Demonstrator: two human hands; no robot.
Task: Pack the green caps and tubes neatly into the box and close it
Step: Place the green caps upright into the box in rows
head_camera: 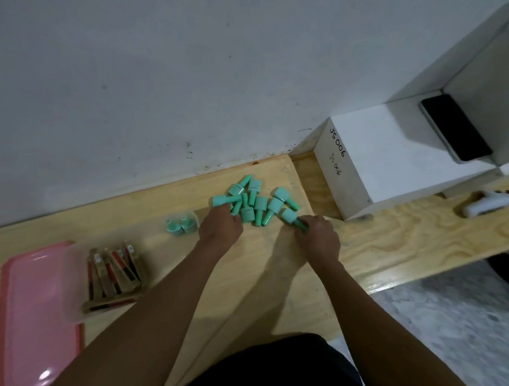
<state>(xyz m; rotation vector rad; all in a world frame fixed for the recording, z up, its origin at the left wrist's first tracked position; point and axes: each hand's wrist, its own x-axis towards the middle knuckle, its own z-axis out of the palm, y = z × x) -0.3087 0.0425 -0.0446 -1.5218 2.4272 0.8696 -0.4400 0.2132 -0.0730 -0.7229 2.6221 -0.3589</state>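
Observation:
A loose heap of several mint-green caps and tubes (254,200) lies on the wooden table (393,229) near the wall. My left hand (220,226) rests at the heap's left edge, fingers closed on a green tube (222,200). At the heap's right edge my right hand (319,236) grips another green tube (293,218). Two small green caps (179,225) sit apart to the left, inside what looks like a small clear container. A clear plastic box (104,276) at the left holds several red-and-brown tubes.
A pink lid or tray (34,314) lies at the table's left end. A white box marked "JS 006" (366,169) stands at the right with a black phone (454,126) on the ledge behind it. A white tool (491,203) lies further right.

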